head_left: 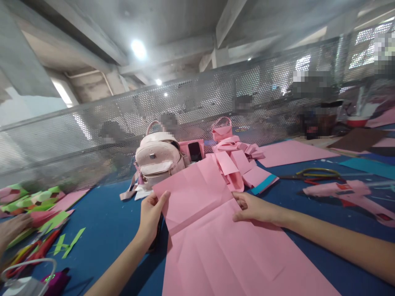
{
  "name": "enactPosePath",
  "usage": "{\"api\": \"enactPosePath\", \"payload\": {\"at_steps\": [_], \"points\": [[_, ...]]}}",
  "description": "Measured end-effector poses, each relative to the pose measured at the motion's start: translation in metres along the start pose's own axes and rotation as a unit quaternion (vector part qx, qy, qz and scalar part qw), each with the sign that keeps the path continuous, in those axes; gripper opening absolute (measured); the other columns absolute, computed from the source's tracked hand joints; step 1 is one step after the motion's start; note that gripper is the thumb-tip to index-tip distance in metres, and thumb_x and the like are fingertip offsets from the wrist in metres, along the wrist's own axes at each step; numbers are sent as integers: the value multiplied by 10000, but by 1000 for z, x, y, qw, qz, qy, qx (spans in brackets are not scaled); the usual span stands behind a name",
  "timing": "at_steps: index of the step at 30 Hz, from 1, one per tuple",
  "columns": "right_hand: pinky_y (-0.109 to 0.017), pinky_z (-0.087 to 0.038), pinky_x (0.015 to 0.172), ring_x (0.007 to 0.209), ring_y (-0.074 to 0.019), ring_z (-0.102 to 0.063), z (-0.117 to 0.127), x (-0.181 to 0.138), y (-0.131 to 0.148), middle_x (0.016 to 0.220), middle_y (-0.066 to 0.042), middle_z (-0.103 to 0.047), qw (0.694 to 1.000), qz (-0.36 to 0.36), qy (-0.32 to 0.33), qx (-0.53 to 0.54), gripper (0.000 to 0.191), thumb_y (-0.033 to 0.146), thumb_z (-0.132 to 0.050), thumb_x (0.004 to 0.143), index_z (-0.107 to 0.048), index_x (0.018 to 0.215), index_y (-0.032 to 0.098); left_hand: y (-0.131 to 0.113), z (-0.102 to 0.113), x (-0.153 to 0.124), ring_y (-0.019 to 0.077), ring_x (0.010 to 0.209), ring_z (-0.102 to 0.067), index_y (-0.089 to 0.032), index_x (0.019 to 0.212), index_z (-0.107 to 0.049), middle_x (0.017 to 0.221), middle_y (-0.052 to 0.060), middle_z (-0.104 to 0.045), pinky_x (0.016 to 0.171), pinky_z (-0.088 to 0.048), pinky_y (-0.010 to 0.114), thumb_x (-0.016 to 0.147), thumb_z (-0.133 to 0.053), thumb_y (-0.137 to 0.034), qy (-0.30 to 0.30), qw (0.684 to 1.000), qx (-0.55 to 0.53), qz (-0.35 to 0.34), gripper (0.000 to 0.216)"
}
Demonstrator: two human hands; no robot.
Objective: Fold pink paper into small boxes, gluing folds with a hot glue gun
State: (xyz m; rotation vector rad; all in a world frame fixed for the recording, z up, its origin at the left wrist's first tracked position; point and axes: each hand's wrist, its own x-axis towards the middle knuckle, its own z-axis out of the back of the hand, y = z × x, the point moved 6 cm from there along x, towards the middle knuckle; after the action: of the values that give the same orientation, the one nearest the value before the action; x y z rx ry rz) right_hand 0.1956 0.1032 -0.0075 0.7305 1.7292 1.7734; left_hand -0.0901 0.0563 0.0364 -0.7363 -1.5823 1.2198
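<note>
A large pink sheet of paper [197, 193] with several crease lines fills the middle of the view, its far part tilted up off the table. My left hand [154, 209] pinches its left edge, thumb on top and fingers behind. On the right side my right hand [247, 207] grips the sheet near a crosswise fold, with its fingers partly hidden by the paper. Just beyond the sheet lie folded pink paper pieces [228, 164], and one piece has a blue strip [263, 184].
Behind stand a pale pink backpack [159, 158], a phone [195, 152] and a perforated metal screen [197, 94]. Right lie a pink glue gun [345, 193] and scissors [317, 174]. Another person's hand [14, 228] is at left by green strips [68, 244] on the blue table [101, 222].
</note>
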Motion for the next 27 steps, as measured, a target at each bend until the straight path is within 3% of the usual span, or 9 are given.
{"api": "enactPosePath", "payload": {"at_steps": [6, 14, 21, 23, 27], "points": [[-407, -508, 922, 1083, -279, -627, -3, -1, 7, 1114, -114, -681, 1000, 8, 20, -19, 604, 250, -805, 622, -606, 1186, 163, -2, 2, 1, 75, 497, -403, -147, 676, -632, 550, -56, -534, 489, -311, 195, 717, -766, -422, -12, 1000, 13, -14, 308], [-414, -491, 951, 1097, -278, -620, -8, -5, 15, 1109, -87, -687, 999, 4, 33, -35, 556, 219, -797, 619, -633, 1148, 177, -5, 1, 0, 82, 524, -486, -147, 680, -641, 576, -42, -586, 499, -369, 189, 707, -784, -403, -10, 1000, -3, -11, 295], [-421, -485, 960, 1047, -268, -649, 0, -2, 5, 1065, -96, -707, 1000, 7, 15, -7, 506, 258, -804, 648, -653, 1121, 164, 16, -20, -16, 195, 850, -693, -203, 1069, -653, 985, 52, -731, 735, -550, 282, 743, -767, -410, 57, 975, -151, 153, 402], [-420, -484, 966, 1063, -271, -643, 4, -1, 3, 1064, -102, -707, 1000, 9, 3, -9, 524, 285, -807, 654, -642, 1135, 159, 20, -25, -19, 203, 905, -696, -204, 1056, -662, 1038, 62, -728, 782, -557, 293, 769, -741, -413, 69, 967, -177, 172, 364], [-420, -500, 946, 1061, -287, -646, 10, 0, 1, 1061, -114, -709, 1000, 7, -6, 2, 548, 326, -820, 651, -636, 1138, 155, 27, -26, -17, 182, 819, -705, -175, 936, -699, 907, 53, -743, 750, -563, 266, 735, -770, -396, 71, 963, -183, 184, 307]]}}
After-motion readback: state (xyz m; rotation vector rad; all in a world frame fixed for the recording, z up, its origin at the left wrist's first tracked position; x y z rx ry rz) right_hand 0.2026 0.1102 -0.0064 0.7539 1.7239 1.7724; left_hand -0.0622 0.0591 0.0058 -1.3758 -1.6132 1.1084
